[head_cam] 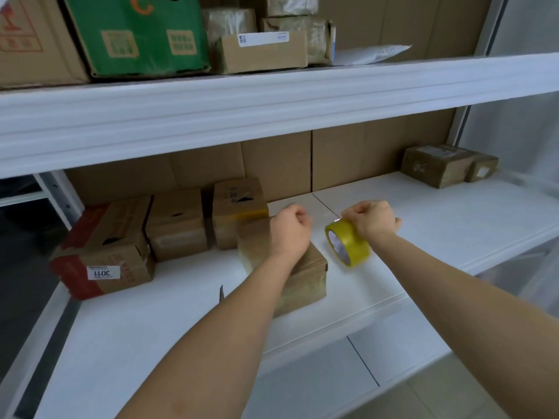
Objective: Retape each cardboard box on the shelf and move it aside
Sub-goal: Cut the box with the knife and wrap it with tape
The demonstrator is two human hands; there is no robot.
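A small brown cardboard box stands on the white middle shelf, partly under my left forearm. My left hand hovers over the box's far top edge with its fingers closed; a strip of clear tape seems to run from it to the roll. My right hand is shut on a yellow roll of tape, held on edge just right of the box. What my left fingers pinch is too small to tell.
Three more cardboard boxes line the shelf's left side, the leftmost red-and-brown with a white label. Two small boxes sit at the far right. The upper shelf holds a green box and parcels.
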